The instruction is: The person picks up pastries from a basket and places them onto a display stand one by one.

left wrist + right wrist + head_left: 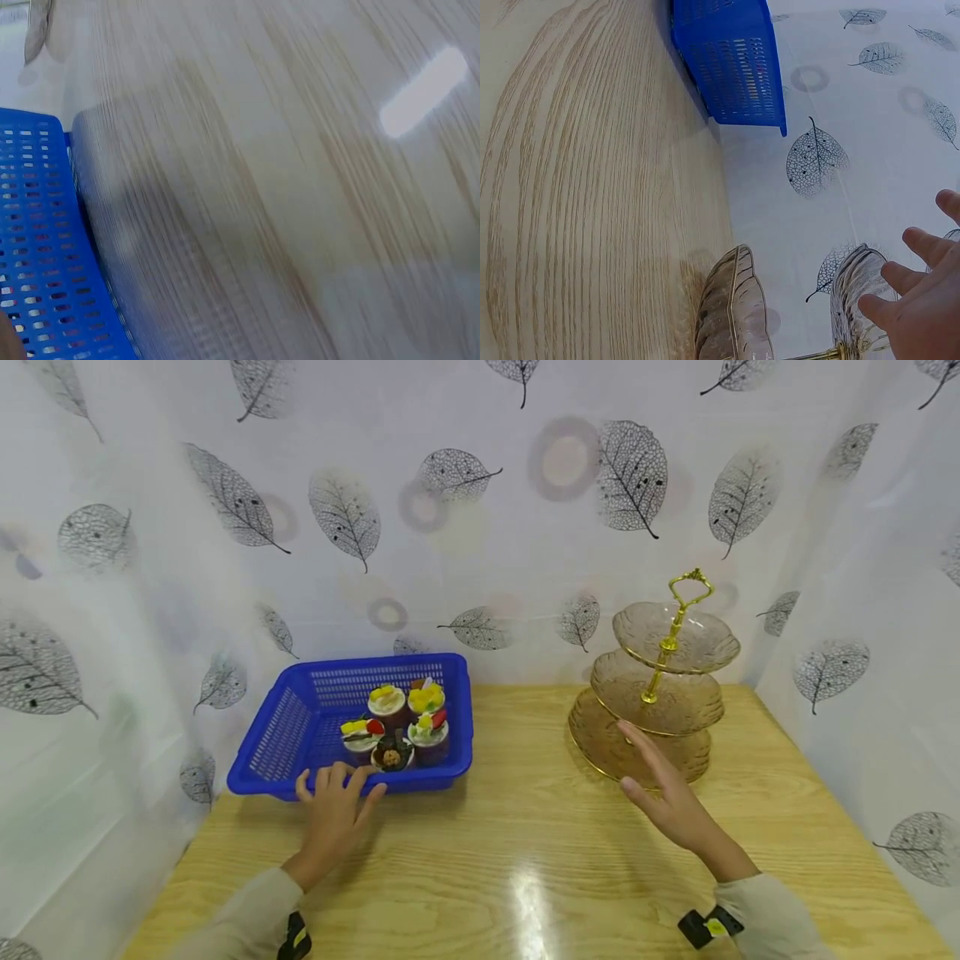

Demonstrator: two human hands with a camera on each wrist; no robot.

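Blue basket (420, 781) of cupcakes (428, 732) is gripped, we judge for steadiness, by the left hand's (335, 812) curled fingers, while a tiered stand (681, 703) rises past the right hand's (670, 802) straight, empty ones.

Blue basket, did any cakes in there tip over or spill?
No, nothing stands out. All five cakes look upright in the basket, and I see no spill. They're just bunched toward its right side.
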